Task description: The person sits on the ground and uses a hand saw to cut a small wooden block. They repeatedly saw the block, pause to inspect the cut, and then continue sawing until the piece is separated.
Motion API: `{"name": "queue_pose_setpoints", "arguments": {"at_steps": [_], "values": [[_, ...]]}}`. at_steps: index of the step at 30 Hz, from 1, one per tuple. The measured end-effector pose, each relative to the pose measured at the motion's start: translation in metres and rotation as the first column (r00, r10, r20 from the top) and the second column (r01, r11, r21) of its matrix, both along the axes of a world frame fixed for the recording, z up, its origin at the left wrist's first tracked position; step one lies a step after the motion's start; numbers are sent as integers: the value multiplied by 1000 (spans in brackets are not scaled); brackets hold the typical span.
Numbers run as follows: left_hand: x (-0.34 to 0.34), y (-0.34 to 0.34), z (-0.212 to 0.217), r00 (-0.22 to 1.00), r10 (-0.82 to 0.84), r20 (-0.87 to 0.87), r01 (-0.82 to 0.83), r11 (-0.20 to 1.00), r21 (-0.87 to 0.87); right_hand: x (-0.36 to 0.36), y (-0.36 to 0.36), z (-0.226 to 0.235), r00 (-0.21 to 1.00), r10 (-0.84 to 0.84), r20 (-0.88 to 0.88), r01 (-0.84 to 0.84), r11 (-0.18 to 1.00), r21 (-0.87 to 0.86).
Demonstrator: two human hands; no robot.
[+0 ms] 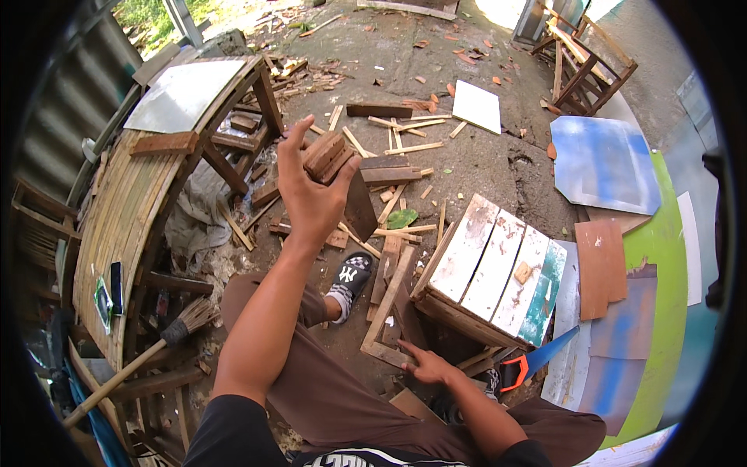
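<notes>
My left hand [307,191] is raised in front of me and grips a few short brown wood blocks [327,156], with a dark flat piece [359,206] hanging below them. My right hand [428,366] reaches down to the ground with fingers spread, touching wood scraps [389,300] beside a small stool of white and teal painted slats [494,268]. A small wood chip [523,272] lies on the stool top. My foot wears a black sandal [350,276].
A bamboo bench [128,210] with a white board [183,93] stands at the left, a brush [167,335] leaning by it. A handsaw with orange handle [529,366] lies at the right. Painted boards [603,163], wood strips [405,132] and a wooden frame [583,66] litter the dirt.
</notes>
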State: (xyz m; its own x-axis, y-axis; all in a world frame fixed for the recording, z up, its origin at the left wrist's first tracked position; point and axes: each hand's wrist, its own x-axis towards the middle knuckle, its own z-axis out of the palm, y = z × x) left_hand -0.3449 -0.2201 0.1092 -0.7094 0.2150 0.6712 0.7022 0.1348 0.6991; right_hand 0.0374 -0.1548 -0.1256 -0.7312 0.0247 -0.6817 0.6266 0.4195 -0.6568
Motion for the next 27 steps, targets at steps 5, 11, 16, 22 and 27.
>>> {"name": "queue_pose_setpoints", "arguments": {"at_steps": [5, 11, 16, 22, 27], "values": [[11, 8, -6, 988, 10, -152, -6, 1000, 22, 17, 23, 132, 943, -279, -180, 241, 948, -207], [35, 24, -1, 981, 8, -195, 10, 995, 95, 70, 78, 258, 845, -451, -288, 364, 879, -309], [75, 46, 37, 973, -7, -231, 55, 978, 202, 127, 133, 335, 591, -640, -491, 543, 766, -344], [122, 99, 86, 945, -171, -279, 216, 966, 140, 116, 207, 288, -268, -763, -588, 587, 355, -728], [150, 137, 82, 912, -271, -308, 317, 942, 109, 128, 270, 234, -165, -711, -684, 383, 593, -708]]}}
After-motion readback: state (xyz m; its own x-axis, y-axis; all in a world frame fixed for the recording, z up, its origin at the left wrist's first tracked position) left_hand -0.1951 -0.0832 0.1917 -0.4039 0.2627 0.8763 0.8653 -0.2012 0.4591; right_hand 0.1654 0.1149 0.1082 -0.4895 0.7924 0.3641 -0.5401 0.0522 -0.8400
